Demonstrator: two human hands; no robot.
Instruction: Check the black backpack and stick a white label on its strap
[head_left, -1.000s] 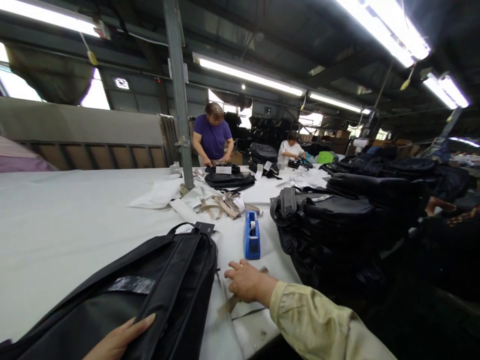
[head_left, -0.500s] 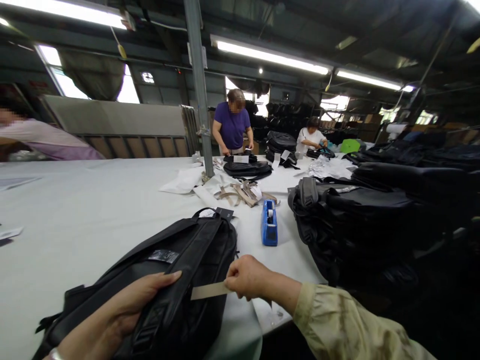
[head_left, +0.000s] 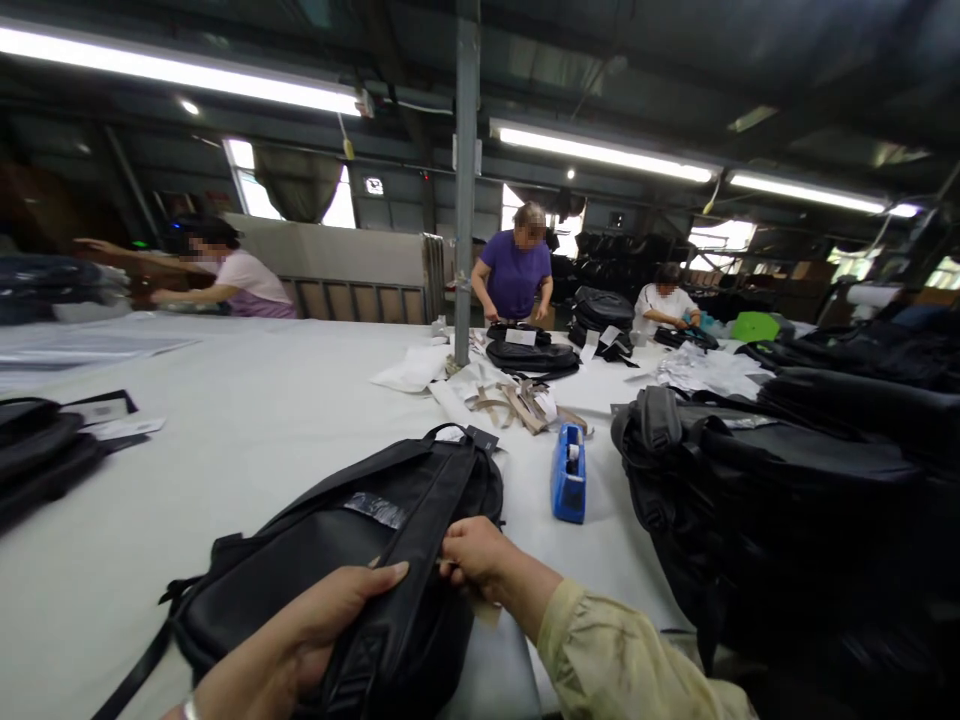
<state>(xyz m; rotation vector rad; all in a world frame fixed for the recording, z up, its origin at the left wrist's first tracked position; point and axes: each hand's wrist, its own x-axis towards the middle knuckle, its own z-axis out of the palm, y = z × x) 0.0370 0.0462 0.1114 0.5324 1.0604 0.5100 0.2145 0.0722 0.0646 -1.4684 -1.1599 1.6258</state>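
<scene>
A black backpack (head_left: pixel 300 560) lies strap side up on the white table. My left hand (head_left: pixel 330 620) is closed on one of its shoulder straps (head_left: pixel 427 510), thumb on top and the other fingers hidden beneath. Pinched in my right hand (head_left: pixel 476 555) is a tan paper strip (head_left: pixel 487 610), at the strap's right edge. One end of the strip hangs below my right hand, and a bit of tan shows at the strap's left side. A clear plastic patch (head_left: pixel 377 508) sits on the back panel, and a dark hang tag (head_left: pixel 482 438) lies by the top handle.
A blue tape dispenser (head_left: pixel 570 472) stands right of the backpack. Stacked black bags (head_left: pixel 750 500) fill the right side. Tan strip scraps (head_left: pixel 529 405) lie near a grey post (head_left: pixel 466 180). More bags (head_left: pixel 45 450) are at left. Several co-workers stand around the table.
My right hand has moved left against the shoulder strap, carrying the paper strip partly under it. My left hand still grips the strap. The view has swung left.
</scene>
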